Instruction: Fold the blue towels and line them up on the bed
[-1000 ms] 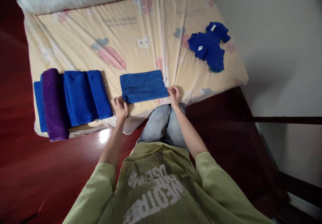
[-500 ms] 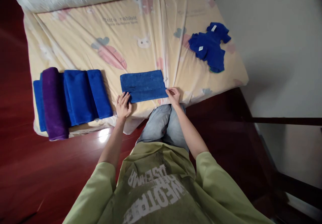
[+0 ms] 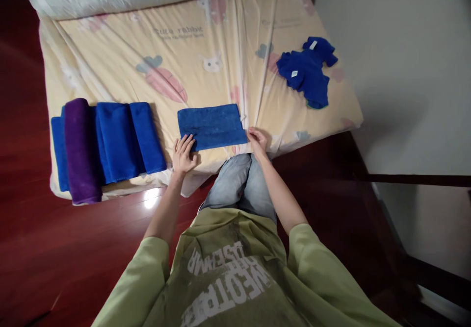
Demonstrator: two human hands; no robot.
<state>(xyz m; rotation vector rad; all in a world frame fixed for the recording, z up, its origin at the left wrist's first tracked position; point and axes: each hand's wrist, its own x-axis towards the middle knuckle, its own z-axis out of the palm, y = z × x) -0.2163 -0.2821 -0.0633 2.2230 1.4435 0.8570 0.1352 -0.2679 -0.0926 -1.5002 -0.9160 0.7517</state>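
Head view, single frame.

Item 1: folded blue towel (image 3: pixel 212 126), centre of frame, lying flat near the front edge of the mattress (image 3: pixel 117 67). It is squared into a neat rectangle, seemingly kept close to the edge to stay within easy reach.

Item 2: left hand (image 3: pixel 183 153), just below and left of centre, fingers spread and flat, fingertips on the towel's lower left corner; it grips nothing, apparently pressing the corner flat.

Item 3: right hand (image 3: pixel 258 141), at the towel's lower right corner, fingers loosely curled on the sheet beside the edge; whether it pinches cloth cannot be told. The hands sit well apart, one at each end.

Item 4: row of blue folded towels (image 3: pixel 121 140) with one purple towel (image 3: pixel 80 150), left of frame, overlapping side by side.

Item 5: crumpled blue cloths (image 3: pixel 307 71), upper right, two white tags, unreadable.

Writing: small dark print on the sheet, upper centre, too blurred to read. White block lettering on the green shirt (image 3: pixel 224 278), bottom centre, seen upside down and not readable.
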